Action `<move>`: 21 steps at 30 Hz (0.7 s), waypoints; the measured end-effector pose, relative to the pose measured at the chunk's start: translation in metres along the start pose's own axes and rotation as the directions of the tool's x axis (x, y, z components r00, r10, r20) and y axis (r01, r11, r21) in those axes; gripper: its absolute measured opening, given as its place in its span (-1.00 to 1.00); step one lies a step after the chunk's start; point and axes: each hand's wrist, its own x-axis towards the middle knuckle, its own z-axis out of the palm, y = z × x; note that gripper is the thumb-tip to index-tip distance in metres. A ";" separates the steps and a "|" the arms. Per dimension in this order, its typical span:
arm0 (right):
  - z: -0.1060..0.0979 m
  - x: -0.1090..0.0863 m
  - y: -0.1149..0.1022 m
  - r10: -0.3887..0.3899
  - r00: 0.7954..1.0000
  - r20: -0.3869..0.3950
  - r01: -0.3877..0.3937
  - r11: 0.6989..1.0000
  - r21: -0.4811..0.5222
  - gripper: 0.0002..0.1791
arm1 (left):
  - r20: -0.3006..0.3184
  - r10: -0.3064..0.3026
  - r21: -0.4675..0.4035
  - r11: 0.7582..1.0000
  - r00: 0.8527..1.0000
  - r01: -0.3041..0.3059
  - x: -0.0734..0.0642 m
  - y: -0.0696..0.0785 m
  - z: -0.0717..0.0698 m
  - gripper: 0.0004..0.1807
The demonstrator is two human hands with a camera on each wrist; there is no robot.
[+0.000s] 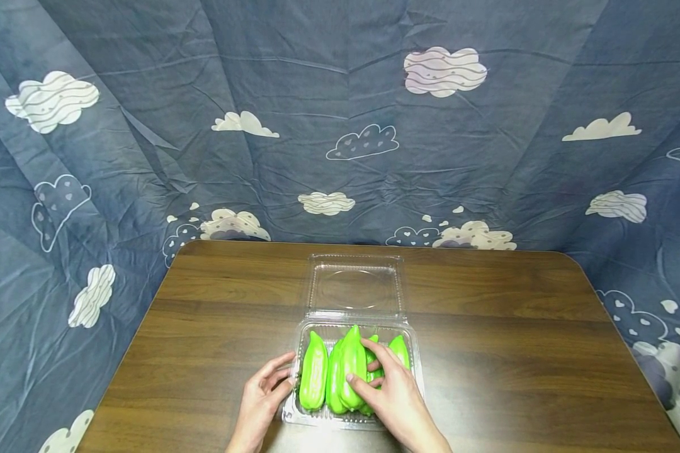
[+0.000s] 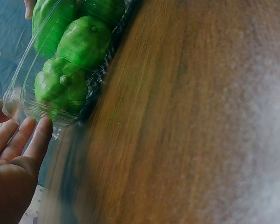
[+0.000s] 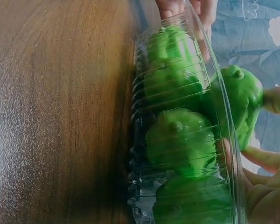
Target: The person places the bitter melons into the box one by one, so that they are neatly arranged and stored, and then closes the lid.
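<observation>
A clear plastic clamshell container point(image 1: 348, 423) holds several glossy, ridged green peppers point(image 1: 314, 371). Above the rest, one green pepper point(image 3: 238, 95) sits higher and partly over the rim in the right wrist view. My right hand point(image 1: 395, 391) pinches that pepper between thumb and fingers, seen at its side in the head view. Fingertips of my left hand point(image 1: 265, 390) touch the container's left side; in the left wrist view the fingers point(image 2: 37, 140) lie fairly straight at its end wall. The right hand hides part of the peppers beneath it.
The container's lid point(image 1: 355, 286) lies folded back on the wooden table point(image 1: 487, 327). A blue cloth point(image 1: 294, 75) with cloud prints hangs behind the table and along its sides.
</observation>
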 end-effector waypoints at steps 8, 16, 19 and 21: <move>-0.001 -0.001 -0.001 0.001 1.000 0.004 -0.001 1.000 0.028 -0.25 | 0.002 0.009 0.002 1.000 1.000 -0.009 0.000 0.000 0.000 -0.49; -0.005 -0.004 0.000 0.002 1.000 0.014 -0.003 0.998 0.057 -0.25 | 0.005 0.015 0.002 1.000 1.000 -0.015 0.001 0.000 -0.001 -0.50; -0.006 -0.005 0.000 0.009 1.000 -0.002 -0.009 0.998 0.059 -0.27 | 0.007 0.013 -0.003 1.000 1.000 -0.013 0.001 0.000 -0.001 -0.50; -0.007 -0.005 0.001 0.004 1.000 -0.027 -0.002 0.998 0.068 -0.29 | 0.007 0.012 -0.004 1.000 1.000 -0.011 0.001 0.000 -0.001 -0.50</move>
